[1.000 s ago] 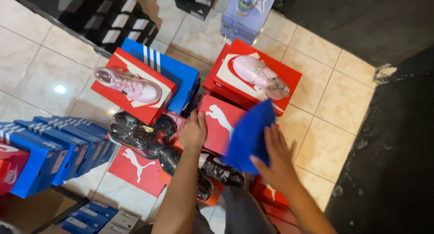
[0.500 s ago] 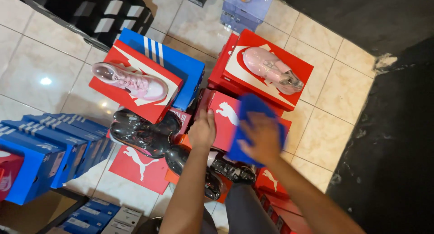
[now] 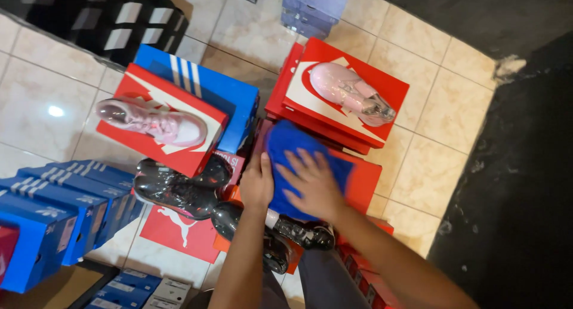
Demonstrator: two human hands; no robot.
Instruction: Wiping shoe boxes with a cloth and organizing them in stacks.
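Since a second ago the blue cloth (image 3: pixel 298 160) has come down: it was held up off the boxes in the right hand (image 3: pixel 313 186), now it lies pressed flat on the lid of a red box (image 3: pixel 361 180). The right hand has moved left and down with it and rests spread on top, fingers splayed, palm down, not gripping. The left hand (image 3: pixel 258 183) has barely shifted; it sits at the cloth's left edge, fingers curled over it. Whether it pinches the cloth or only steadies the box, cannot tell.

Reading: the cloth has gone from carried to working contact. Looks like a wipe of the lid is in hand, right hand doing the rubbing, left bracing.

Near: both forearms reach in from the bottom edge. Just below the hands, black shoes (image 3: pixel 191 192) in shiny clear wrap lie on a flat red lid (image 3: pixel 179 231) on the floor; one more black shoe (image 3: pixel 301 231) sits just under the right wrist.

Near left: a row of blue boxes (image 3: pixel 65 204) stood on edge.

Middle left: a pink shoe (image 3: pixel 152 121), wrapped, on its own red box, with a blue striped box (image 3: pixel 221 97) behind and touching.

Far right of the hands: a second pink shoe (image 3: pixel 352 94) on a stack of red boxes (image 3: pixel 310 121), just beyond the cloth.

Farthest: dark boxes (image 3: pixel 113 19) top left, a pale box (image 3: pixel 310 4) at the top edge. Tiled floor (image 3: pixel 447 112); dark mat (image 3: pixel 519 165) on the right.
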